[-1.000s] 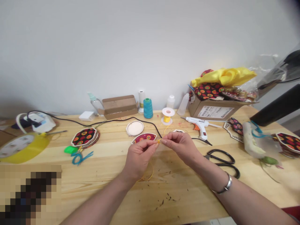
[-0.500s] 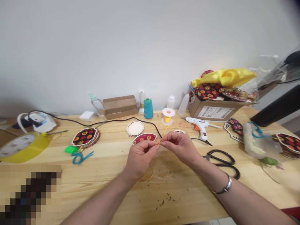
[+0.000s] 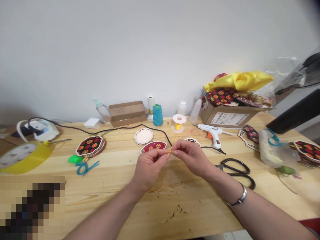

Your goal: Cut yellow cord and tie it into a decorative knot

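My left hand (image 3: 150,168) and my right hand (image 3: 191,156) meet over the middle of the table, each pinching a thin yellow cord (image 3: 163,182). A small knot or loop of it shows between the fingertips. The cord hangs in a curve below my left hand, and a strand runs up toward a white spool of yellow cord (image 3: 178,126). Just behind my left hand lies a fan-shaped red patterned piece (image 3: 157,146). A pale round piece (image 3: 143,136) is beyond it.
Black-handled scissors (image 3: 237,166) and a white glue gun (image 3: 212,131) lie to the right, before a full cardboard box (image 3: 225,116). Stacked patterned pieces (image 3: 90,145), blue cord (image 3: 86,167) and yellow tape (image 3: 30,158) are left. A black cable (image 3: 117,128) crosses behind.
My hands stay pinched together with only slight finger movement. My right fingers have shifted a little, and more of the small white cut-out piece behind them shows.
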A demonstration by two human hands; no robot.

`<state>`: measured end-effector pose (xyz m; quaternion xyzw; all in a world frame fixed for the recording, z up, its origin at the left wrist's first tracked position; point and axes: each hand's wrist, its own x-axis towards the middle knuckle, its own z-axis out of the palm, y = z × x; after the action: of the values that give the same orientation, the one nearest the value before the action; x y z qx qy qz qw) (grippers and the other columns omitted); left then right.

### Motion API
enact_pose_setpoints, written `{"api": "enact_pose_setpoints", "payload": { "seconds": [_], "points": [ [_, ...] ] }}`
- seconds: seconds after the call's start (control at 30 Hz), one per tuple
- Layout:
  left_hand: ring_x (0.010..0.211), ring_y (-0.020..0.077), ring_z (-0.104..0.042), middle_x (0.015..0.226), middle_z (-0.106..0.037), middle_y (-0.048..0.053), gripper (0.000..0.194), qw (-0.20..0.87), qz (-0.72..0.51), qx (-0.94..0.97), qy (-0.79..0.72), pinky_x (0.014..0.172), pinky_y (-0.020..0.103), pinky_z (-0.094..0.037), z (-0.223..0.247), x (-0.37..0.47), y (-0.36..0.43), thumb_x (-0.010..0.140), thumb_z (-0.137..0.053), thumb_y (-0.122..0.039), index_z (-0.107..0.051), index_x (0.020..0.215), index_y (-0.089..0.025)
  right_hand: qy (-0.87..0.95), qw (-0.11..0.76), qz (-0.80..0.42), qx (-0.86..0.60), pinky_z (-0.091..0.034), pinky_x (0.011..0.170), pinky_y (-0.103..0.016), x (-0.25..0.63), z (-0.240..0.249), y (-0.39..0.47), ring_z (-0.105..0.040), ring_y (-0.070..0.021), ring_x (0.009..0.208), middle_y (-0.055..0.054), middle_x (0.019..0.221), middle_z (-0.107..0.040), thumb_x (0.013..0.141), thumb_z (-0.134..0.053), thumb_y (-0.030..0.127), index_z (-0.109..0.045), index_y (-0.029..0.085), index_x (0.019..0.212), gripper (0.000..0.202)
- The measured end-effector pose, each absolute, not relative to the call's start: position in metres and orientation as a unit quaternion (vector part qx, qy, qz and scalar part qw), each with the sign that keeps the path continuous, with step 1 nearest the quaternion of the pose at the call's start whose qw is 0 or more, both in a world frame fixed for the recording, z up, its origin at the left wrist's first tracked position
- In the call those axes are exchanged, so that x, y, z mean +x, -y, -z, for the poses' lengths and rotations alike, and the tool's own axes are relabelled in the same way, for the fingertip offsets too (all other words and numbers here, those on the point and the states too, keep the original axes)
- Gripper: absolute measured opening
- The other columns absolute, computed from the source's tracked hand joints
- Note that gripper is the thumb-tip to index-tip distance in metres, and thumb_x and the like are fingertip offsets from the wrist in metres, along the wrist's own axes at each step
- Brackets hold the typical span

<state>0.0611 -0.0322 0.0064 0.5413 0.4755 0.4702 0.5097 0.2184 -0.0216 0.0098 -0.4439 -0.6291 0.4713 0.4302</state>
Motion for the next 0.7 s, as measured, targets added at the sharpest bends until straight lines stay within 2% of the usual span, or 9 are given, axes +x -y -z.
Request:
{"api": "enact_pose_setpoints", "payload": {
  "seconds": [0.37, 0.5, 0.7],
  "points": [
    [0.052, 0.0099, -0.051, 0.057, -0.062, -0.001, 0.013, 0.464, -0.472, 0.573, -0.484, 0.047, 0.021, -0.04, -0.0012, 0.0607, 0.0309, 0.068, -0.066, -0.028, -0.071, 0.072, -0.016, 0.638, 0.426, -0.437, -0.47, -0.041, 0.061, -0.025, 0.2174, -0.0104, 0.0229, -0.054, -0.0123, 0.066, 0.0, 0.07, -0.062, 0.075, -0.061, 0.027, -0.062, 0.018, 0.073, 0.01],
    [0.048, 0.0081, -0.047, 0.054, -0.059, -0.002, 0.013, 0.482, -0.471, 0.565, -0.477, 0.046, 0.02, -0.038, -0.0028, 0.0604, 0.0319, 0.068, -0.066, -0.028, -0.071, 0.071, -0.016, 0.64, 0.429, -0.439, -0.462, -0.041, 0.061, -0.025, 0.2177, -0.0096, 0.0229, -0.054, -0.0127, 0.067, -0.001, 0.072, -0.062, 0.076, -0.061, 0.028, -0.061, 0.018, 0.074, 0.011],
    [0.04, 0.005, -0.033, 0.044, -0.045, -0.006, 0.017, 0.552, -0.463, 0.519, -0.461, 0.039, 0.019, -0.025, -0.0002, 0.0593, 0.0325, 0.07, -0.066, -0.031, -0.07, 0.076, -0.016, 0.638, 0.435, -0.442, -0.455, -0.041, 0.06, -0.024, 0.2182, -0.0107, 0.0239, -0.054, -0.0121, 0.067, -0.001, 0.071, -0.062, 0.077, -0.06, 0.027, -0.061, 0.017, 0.074, 0.01]
  ]
}}
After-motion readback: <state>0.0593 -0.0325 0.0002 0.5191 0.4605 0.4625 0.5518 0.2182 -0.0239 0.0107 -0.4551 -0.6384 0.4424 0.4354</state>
